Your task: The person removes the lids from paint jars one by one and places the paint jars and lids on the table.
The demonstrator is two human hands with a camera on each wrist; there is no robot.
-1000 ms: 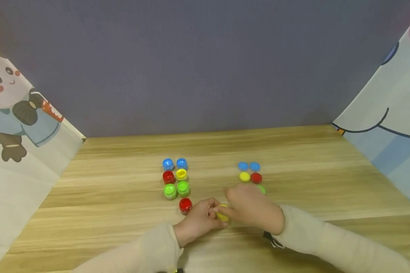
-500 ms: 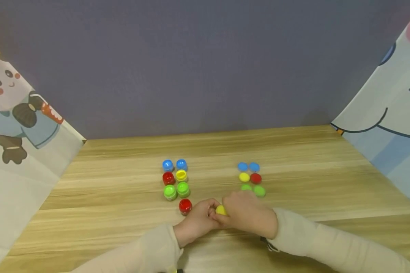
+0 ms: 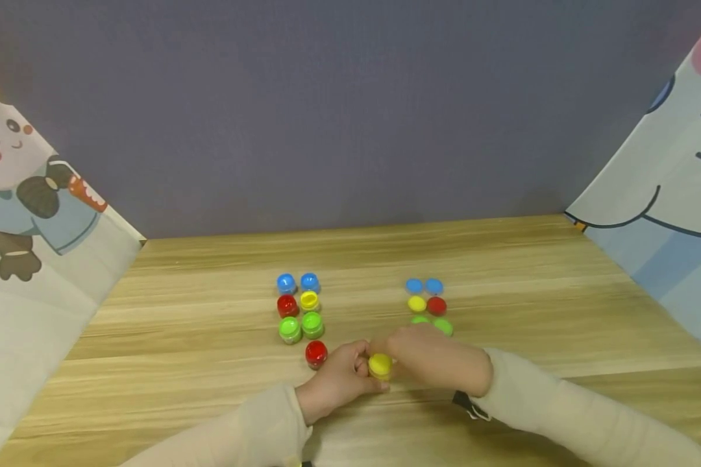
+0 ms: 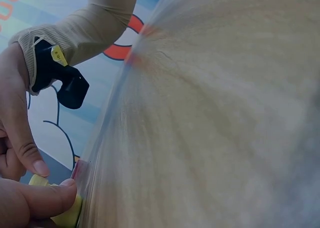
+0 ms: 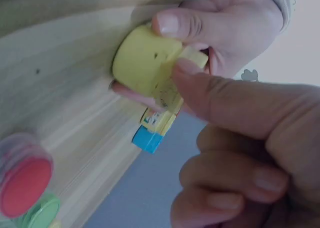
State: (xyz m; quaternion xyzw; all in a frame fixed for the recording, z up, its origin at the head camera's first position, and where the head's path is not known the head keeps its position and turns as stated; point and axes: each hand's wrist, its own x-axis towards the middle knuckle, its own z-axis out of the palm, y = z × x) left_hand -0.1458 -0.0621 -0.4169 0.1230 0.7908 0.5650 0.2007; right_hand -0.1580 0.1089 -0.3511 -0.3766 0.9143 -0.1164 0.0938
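My left hand [image 3: 341, 375] grips a small yellow jar [image 5: 142, 57] low over the table, thumb on its near side. On top of the jar sits a yellow lid [image 3: 380, 362]. My right hand [image 3: 438, 360] is at that lid, its thumb against the lid's edge in the right wrist view and a finger round the far side. In the left wrist view the lid [image 4: 38, 180] shows between both hands, with much of the jar behind my left thumb. A red jar [image 3: 316, 354] stands just left of my left hand.
To the left stand two blue jars [image 3: 286, 283], a red jar [image 3: 287, 305], a yellow jar [image 3: 309, 301] and two green jars [image 3: 289, 329]. Blue lids [image 3: 434, 286], a yellow lid [image 3: 417, 303], a red lid [image 3: 437, 305] and green lids [image 3: 442, 325] lie beyond my right hand.
My right hand has turned and shifted about the yellow jar, and the lid's top now shows more fully. My left hand and the other jars stay nearly where they were.
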